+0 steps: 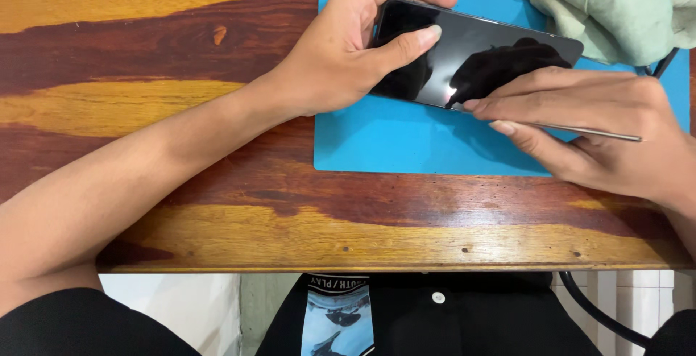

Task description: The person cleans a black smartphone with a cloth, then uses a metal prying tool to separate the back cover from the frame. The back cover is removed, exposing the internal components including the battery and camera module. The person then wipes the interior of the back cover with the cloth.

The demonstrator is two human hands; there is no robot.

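Smartphone (475, 55) gripped by left hand (341, 55); right hand (602, 127) pinching thin tool (594, 133)

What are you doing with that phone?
A person holds a dark phone over a blue mat on a wooden table. The left hand clasps the phone's end, thumb on the glass. The right hand pinches a thin metal tool against the phone's near edge. A pale green cloth lies beside it.

Glossy red-and-yellow wooden table (217, 233) over pale tiled floor (623, 298), brightly lit
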